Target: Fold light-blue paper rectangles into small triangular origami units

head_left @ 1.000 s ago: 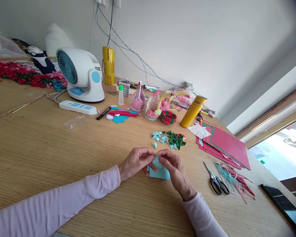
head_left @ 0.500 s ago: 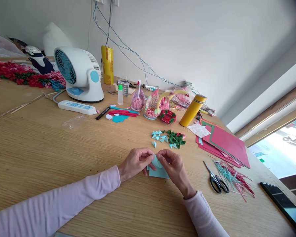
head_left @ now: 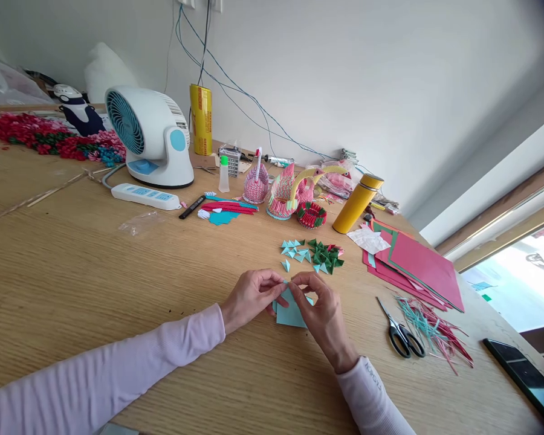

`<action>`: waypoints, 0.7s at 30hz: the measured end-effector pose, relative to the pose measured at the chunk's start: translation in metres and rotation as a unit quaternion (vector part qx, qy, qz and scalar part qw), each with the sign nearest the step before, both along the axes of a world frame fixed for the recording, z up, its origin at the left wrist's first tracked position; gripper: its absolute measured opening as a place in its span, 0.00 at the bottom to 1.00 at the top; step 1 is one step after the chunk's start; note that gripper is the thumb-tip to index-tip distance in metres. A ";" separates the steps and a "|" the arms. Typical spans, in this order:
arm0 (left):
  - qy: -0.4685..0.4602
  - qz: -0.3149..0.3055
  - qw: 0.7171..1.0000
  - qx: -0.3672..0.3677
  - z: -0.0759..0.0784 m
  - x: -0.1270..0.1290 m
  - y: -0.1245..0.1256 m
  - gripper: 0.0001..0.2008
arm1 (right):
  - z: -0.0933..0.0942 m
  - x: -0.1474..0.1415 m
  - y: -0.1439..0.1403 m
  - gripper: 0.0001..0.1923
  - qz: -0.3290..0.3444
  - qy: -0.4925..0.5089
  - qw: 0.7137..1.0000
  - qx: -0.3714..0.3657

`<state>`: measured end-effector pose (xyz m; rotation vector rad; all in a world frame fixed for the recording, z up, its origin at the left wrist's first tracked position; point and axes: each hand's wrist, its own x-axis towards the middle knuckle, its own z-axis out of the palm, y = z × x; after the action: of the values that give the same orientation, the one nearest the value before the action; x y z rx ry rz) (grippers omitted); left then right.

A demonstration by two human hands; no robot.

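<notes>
My left hand and my right hand meet at the fingertips over a small stack of light blue paper pieces on the wooden table. Both pinch a small light blue piece between thumbs and fingers; the piece is mostly hidden by my fingers. Just beyond my hands lies a small pile of folded blue triangles beside folded green triangles. One blue triangle lies apart, nearer my hands.
Scissors and paper strips lie to the right, red paper sheets behind them, a phone at the right edge. Further back stand a yellow bottle, folded-paper swans, a white fan and a power strip.
My hands stay in place over the blue stack. The fingers have shifted slightly as they work the small piece, and my right hand has turned a little over the stack.
</notes>
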<state>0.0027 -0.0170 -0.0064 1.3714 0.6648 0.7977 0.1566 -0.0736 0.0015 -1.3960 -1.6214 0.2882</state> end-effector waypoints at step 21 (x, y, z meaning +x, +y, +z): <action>-0.037 0.028 0.994 -0.097 0.011 -0.002 -0.003 0.15 | -0.006 0.006 0.000 0.10 0.051 -0.295 0.929 0.218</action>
<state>0.0007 -0.0203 0.0046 1.1458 0.7052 0.8031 0.1630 -0.0736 -0.0047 -1.1013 -2.0840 -0.4606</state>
